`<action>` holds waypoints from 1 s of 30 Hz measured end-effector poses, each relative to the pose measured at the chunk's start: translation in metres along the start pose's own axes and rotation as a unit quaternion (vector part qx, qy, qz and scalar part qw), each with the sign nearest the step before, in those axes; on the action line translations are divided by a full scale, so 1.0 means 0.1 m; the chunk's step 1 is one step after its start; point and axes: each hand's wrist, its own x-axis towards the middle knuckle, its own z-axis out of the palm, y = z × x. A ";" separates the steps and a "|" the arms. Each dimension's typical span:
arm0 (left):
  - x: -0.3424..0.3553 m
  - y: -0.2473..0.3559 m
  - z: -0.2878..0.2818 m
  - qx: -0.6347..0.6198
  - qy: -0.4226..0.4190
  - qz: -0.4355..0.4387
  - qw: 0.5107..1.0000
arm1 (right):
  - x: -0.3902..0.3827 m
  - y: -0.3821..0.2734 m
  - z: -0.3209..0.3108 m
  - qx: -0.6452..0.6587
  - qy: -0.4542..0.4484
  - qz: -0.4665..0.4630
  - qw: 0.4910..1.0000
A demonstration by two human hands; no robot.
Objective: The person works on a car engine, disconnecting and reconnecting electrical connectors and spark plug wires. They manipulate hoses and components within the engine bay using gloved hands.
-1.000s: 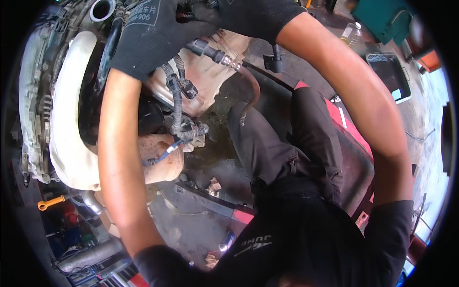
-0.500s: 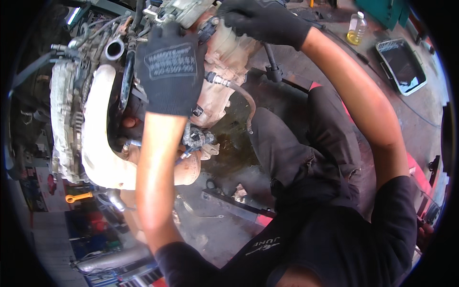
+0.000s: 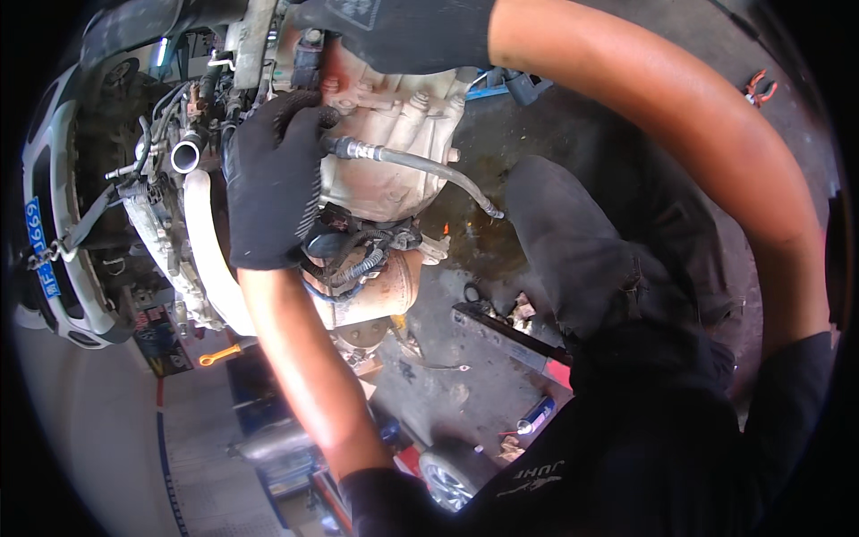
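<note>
A large engine with a pale metal gearbox housing [image 3: 394,107] hangs in front of me. My left hand [image 3: 273,188], in a black glove, lies against its near-left side with the fingers bent inward. What those fingers close on is hidden. Beside them a grey hose [image 3: 429,168] with a metal fitting runs across the housing, its free end pointing toward my knee. My right hand [image 3: 407,36], also gloved in black, reaches over the top of the housing; its fingers are hidden near the upper edge. Below sits a rusty, rounded exhaust canister [image 3: 371,300] with a bundle of wires [image 3: 362,259] over it.
A curved, shiny pipe [image 3: 210,242] stands left of my hand, near an open round pipe end [image 3: 185,157]. A yellow-handled tool [image 3: 219,354] juts out below. On the floor are a dark beam with a red end [image 3: 510,340], a spray can [image 3: 537,414] and a wheel [image 3: 447,479]. A car front [image 3: 72,224] stands left.
My view has shifted, with more of the car and lower floor showing. Both hands stay on the engine; my left hand has moved down near the hose fitting, and my right hand has slid leftward over the housing.
</note>
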 end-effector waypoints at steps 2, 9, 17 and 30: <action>-0.06 0.10 -0.06 -0.091 -0.006 -0.078 0.993 | 0.05 0.05 0.39 0.032 0.187 -0.023 0.982; -0.07 0.00 0.14 0.273 0.201 0.115 0.934 | 0.03 0.01 0.80 0.120 0.367 -0.024 0.922; 0.25 0.30 -0.28 0.558 0.134 0.400 0.715 | 0.22 -0.14 0.71 -0.142 0.348 0.009 0.927; 0.75 0.49 -0.65 0.669 -0.016 0.465 0.580 | 0.25 0.07 0.74 -0.119 0.414 -0.101 0.897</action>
